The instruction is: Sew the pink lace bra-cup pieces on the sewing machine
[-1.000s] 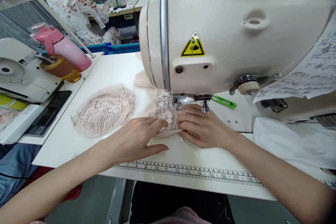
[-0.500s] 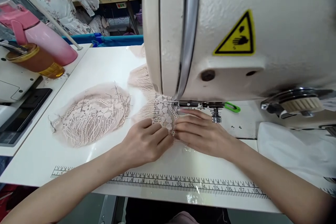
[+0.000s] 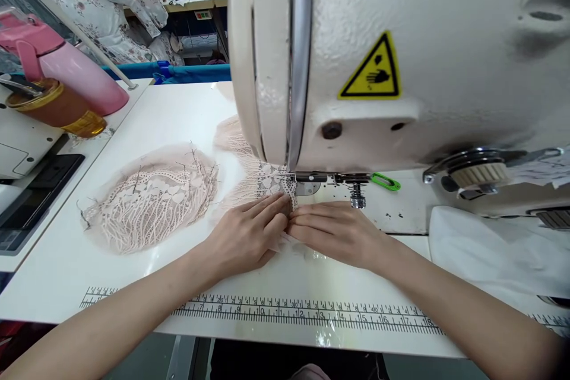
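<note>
A pale pink lace piece (image 3: 270, 181) lies under the head of a white sewing machine (image 3: 356, 65), its near edge between my two hands. My left hand (image 3: 249, 234) is closed on the lace, the fingers bent together over its edge. From the right, my right hand (image 3: 341, 231) meets it, fingers pressed together on the same edge; the fingertips are partly hidden. Both hands are just in front of the presser foot (image 3: 309, 178). A second pink lace piece (image 3: 151, 199), with loose dark threads around its border, lies flat to the left.
A printed ruler (image 3: 262, 309) runs along the table's front edge. White cloth (image 3: 485, 249) lies at right, a green clip (image 3: 385, 181) on the machine bed. At left are a pink bottle (image 3: 80, 71), an amber cup (image 3: 57, 107) and a dark phone (image 3: 48, 178). A person in floral clothing (image 3: 107, 12) is behind.
My left hand has unrolled from a tighter fist and reaches further over the lace. My right hand has drawn back from beside the presser foot to the lace's near edge. The view shifted slightly.
</note>
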`<state>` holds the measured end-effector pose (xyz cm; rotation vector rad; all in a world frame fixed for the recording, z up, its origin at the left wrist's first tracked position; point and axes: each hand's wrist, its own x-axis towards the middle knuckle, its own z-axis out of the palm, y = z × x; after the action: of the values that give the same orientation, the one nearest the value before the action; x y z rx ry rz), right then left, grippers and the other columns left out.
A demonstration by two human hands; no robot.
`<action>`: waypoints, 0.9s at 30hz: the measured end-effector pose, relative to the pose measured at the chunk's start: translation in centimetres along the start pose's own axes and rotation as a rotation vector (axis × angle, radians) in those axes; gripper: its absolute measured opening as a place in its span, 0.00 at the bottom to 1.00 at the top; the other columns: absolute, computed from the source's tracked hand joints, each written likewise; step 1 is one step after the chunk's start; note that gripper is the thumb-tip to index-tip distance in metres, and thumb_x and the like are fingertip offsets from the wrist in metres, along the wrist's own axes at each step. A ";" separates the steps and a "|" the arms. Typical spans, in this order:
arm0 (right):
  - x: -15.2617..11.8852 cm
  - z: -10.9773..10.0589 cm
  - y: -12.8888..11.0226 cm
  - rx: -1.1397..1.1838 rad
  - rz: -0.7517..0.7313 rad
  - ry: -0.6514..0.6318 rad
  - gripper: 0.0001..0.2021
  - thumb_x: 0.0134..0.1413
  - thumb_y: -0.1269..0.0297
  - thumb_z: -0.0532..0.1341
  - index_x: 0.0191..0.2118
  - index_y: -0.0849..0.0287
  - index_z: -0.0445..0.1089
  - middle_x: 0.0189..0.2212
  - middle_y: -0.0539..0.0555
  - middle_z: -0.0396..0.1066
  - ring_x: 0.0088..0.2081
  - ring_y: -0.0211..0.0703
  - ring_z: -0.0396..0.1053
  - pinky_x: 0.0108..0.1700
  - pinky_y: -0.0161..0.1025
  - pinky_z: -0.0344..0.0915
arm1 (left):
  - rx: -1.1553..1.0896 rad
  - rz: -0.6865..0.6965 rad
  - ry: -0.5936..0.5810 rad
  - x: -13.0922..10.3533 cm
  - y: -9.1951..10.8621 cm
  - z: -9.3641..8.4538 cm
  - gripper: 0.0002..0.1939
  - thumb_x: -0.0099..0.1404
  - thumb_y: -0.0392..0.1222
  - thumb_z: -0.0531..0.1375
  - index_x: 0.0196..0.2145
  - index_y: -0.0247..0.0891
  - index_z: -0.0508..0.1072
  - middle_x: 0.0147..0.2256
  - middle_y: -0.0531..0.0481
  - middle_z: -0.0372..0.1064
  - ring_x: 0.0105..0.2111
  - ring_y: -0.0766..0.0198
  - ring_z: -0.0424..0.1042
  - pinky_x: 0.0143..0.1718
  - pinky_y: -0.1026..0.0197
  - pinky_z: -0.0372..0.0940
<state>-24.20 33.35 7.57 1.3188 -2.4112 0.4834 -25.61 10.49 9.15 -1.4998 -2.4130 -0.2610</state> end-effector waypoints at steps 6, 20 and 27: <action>0.0 0.7 0.1 0.008 -0.017 0.074 0.12 0.62 0.76 0.55 0.42 0.56 0.74 0.38 0.48 0.78 0.45 0.38 0.73 0.41 0.34 0.73 | -0.007 -0.025 -0.005 0.1 0.1 -0.1 0.08 0.67 0.34 0.50 0.40 0.30 0.68 0.54 0.33 0.69 0.56 0.51 0.68 0.52 0.53 0.72; 0.0 0.0 0.2 -0.026 0.051 0.076 0.14 0.63 0.75 0.53 0.40 0.54 0.75 0.35 0.48 0.77 0.38 0.36 0.74 0.40 0.33 0.73 | -0.014 -0.039 -0.007 0.1 0.1 0.5 0.22 0.67 0.37 0.52 0.56 0.24 0.64 0.56 0.33 0.66 0.59 0.48 0.64 0.53 0.49 0.70; -0.1 -0.2 0.6 -0.080 0.066 0.090 0.11 0.63 0.72 0.54 0.41 0.53 0.72 0.36 0.48 0.77 0.39 0.36 0.73 0.42 0.35 0.73 | -0.005 -0.026 -0.014 0.0 0.1 0.8 0.24 0.68 0.39 0.53 0.59 0.25 0.64 0.58 0.33 0.64 0.61 0.48 0.61 0.55 0.47 0.69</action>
<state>-24.60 33.85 7.66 1.1622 -2.3800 0.4494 -25.64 10.80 8.39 -1.4779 -2.4459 -0.2639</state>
